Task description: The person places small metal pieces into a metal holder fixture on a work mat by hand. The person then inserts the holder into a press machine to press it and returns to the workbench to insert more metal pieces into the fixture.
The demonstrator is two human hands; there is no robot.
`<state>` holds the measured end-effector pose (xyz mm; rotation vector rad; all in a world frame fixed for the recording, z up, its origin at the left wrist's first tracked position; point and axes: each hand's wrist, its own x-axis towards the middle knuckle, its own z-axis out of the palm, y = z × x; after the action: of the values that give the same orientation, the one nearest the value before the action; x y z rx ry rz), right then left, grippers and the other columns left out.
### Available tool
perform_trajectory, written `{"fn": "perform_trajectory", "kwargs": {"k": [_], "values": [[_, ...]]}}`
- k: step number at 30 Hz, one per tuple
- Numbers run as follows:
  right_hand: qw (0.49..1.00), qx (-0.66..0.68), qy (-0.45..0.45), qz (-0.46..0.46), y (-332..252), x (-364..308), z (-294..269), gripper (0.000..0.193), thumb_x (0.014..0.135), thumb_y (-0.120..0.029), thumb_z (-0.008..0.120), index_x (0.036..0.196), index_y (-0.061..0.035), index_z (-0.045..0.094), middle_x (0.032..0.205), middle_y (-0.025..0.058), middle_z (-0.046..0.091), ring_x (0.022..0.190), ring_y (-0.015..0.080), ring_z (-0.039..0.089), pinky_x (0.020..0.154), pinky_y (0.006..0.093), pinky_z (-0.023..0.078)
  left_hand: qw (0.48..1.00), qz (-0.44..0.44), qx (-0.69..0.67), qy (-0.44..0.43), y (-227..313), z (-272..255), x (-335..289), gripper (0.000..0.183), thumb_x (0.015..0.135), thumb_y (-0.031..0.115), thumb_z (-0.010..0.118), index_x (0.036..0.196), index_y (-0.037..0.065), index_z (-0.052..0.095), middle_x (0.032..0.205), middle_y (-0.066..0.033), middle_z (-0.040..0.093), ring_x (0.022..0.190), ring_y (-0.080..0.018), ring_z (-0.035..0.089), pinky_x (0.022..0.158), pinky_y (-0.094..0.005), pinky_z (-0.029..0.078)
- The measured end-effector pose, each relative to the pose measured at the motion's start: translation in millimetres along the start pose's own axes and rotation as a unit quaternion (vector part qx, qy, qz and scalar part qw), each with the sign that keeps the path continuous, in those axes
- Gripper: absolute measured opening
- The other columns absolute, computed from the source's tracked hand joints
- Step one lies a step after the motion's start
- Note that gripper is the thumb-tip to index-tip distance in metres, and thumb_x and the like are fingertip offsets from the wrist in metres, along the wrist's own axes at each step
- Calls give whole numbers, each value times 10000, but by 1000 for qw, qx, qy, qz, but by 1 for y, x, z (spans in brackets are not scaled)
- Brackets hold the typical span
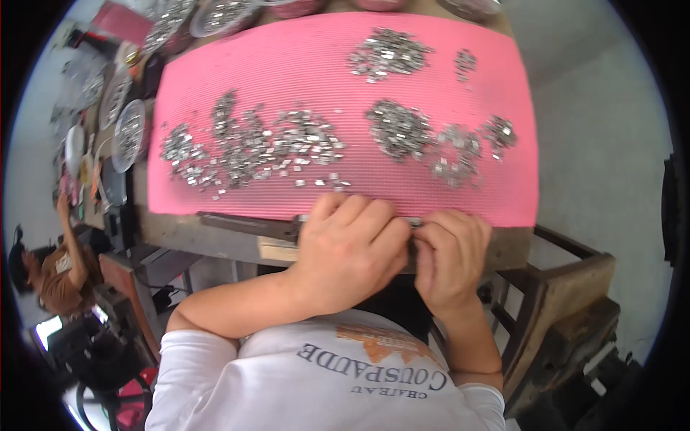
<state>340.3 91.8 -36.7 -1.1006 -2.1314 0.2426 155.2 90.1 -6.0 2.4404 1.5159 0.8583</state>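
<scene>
At the near edge of the worktop (215, 241), the left hand (348, 244) and right hand (449, 262) meet, fingers curled tight together, seemingly pinching a small metal piece (415, 223); the knuckles hide how firmly. Just beyond, a pink ribbed mat (302, 65) carries scattered heaps of shiny metal clips (287, 147). Farther left, round trays (128, 133) hold more clips.

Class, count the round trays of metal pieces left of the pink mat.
3 round trays: nearest, middle, farthest, blurred. More may be hidden at the picture's rim.
</scene>
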Motion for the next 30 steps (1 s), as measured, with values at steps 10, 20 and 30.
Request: {"fn": "perform_trajectory", "kwargs": {"k": [10,20,30], "values": [[998,-61,-17,-9,-11,2,-7,167,902,-22,690,1061,-32,642,1102,122,670,1005,332,659,889,492,460,991,-58,-120,21,-5,0,-7,211,743,83,777,936,128,707,940,-21,643,837,-247,608,731,-380,470],[995,35,-87,21,-16,8,-28,394,752,-41,798,1134,-6,708,1150,150,719,1079,347,681,976,468,462,981,24,-172,83,-30,-22,-45,334,734,43,782,1063,91,763,1064,-65,694,920,-267,671,791,-381,521],[911,379,-70,148,-70,34,-40,495,1041,-415,546,1180,45,664,1154,230,687,1077,351,647,943,455,505,963,-204,31,172,-127,-104,-117,208,803,-29,770,990,63,776,1035,-95,743,928,-281,701,801,-364,552]]}}
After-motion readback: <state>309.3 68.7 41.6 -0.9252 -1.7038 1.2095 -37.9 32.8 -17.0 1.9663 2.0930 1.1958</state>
